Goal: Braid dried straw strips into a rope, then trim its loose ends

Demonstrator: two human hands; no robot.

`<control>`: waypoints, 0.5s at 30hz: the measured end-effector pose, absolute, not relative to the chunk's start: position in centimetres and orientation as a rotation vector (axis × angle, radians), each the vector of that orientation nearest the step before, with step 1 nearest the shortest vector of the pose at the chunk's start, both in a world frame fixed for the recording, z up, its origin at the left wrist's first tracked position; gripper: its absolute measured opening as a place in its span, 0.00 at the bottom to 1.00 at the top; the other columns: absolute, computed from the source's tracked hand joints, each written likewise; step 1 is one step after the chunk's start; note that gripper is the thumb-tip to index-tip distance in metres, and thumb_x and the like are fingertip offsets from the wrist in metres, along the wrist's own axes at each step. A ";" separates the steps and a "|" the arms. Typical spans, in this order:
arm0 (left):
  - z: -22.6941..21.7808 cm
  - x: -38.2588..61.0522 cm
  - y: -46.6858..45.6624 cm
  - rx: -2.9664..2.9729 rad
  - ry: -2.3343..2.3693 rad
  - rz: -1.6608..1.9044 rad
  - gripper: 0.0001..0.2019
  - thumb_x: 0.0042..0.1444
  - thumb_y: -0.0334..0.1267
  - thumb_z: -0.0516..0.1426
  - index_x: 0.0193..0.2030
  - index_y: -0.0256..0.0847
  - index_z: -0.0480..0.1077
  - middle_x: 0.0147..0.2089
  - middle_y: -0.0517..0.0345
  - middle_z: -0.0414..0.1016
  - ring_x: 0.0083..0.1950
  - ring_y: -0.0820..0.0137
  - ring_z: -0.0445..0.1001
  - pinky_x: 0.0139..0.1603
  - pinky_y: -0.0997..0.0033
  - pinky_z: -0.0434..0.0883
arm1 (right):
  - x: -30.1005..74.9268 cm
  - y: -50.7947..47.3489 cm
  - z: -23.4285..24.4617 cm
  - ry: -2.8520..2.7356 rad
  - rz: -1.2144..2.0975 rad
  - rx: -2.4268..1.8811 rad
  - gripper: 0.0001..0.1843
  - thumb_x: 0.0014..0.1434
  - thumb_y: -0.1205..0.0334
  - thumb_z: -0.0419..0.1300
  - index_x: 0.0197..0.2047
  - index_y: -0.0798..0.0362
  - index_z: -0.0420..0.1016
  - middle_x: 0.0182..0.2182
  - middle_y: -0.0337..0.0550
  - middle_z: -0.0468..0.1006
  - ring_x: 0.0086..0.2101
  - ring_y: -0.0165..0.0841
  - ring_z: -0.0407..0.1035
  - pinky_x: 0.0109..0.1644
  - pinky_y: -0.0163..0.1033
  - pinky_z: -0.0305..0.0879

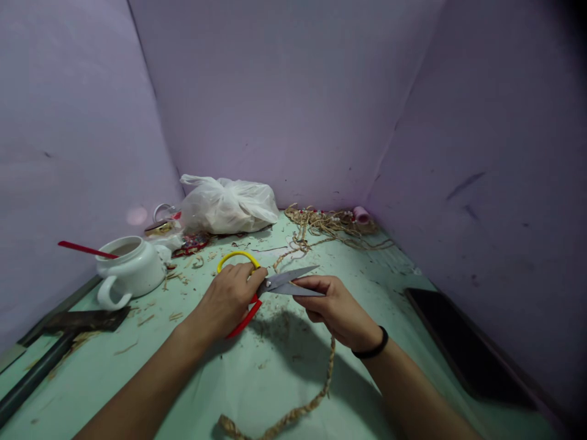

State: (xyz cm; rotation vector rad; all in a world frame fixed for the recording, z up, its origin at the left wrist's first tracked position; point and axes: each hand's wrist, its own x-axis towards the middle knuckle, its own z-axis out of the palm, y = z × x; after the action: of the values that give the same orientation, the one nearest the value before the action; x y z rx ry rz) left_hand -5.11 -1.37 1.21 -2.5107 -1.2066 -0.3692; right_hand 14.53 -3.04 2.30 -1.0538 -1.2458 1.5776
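Note:
My left hand [232,297] is closed around the yellow and red handles of a pair of scissors [284,282], whose grey blades point right and stand slightly apart. My right hand [334,305], with a black band on the wrist, is closed in a pinch just under the blades, fingertips touching them. A braided straw rope [316,400] hangs from beneath that hand and curls across the pale green table [257,373] toward me. Its upper end is hidden in my right fist.
A white cup [131,269] with a red stick stands at the left, beside a dark tool [68,324]. A white plastic bag [227,205] and a tangle of straw cord [328,223] lie at the back. A dark flat slab [458,342] lies right. Lilac walls enclose three sides.

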 end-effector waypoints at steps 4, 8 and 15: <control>1.5 -5.2 -1.5 -2.511 -1.194 -0.369 0.15 0.54 0.26 0.43 0.46 0.37 0.64 0.35 0.50 0.65 0.35 0.67 0.62 0.35 0.67 0.61 | 14.5 -3.1 2.2 -1.123 1.686 -0.985 0.10 0.37 0.69 0.63 0.28 0.59 0.77 0.16 0.32 0.62 0.15 0.17 0.44 0.19 0.31 0.37; 1.6 -5.4 -1.4 -2.563 -1.160 -0.390 0.15 0.53 0.26 0.44 0.45 0.37 0.64 0.35 0.51 0.65 0.35 0.67 0.62 0.35 0.68 0.61 | 14.6 -3.1 2.4 -1.089 1.756 -0.913 0.11 0.36 0.70 0.65 0.29 0.59 0.77 0.18 0.33 0.63 0.16 0.17 0.45 0.18 0.31 0.36; 1.5 -5.9 -0.8 -2.576 -1.132 -0.469 0.15 0.51 0.26 0.44 0.44 0.38 0.64 0.34 0.53 0.66 0.34 0.68 0.62 0.34 0.70 0.60 | 14.8 -3.2 2.4 -1.047 1.885 -0.804 0.15 0.38 0.70 0.65 0.34 0.58 0.77 0.21 0.33 0.62 0.18 0.17 0.44 0.18 0.30 0.35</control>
State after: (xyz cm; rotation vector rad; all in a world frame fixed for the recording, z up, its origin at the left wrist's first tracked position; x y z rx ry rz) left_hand -5.94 -0.85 1.48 -2.5761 -1.1324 -0.4694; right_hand 14.84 -3.23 2.37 -0.8039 -1.0471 1.8847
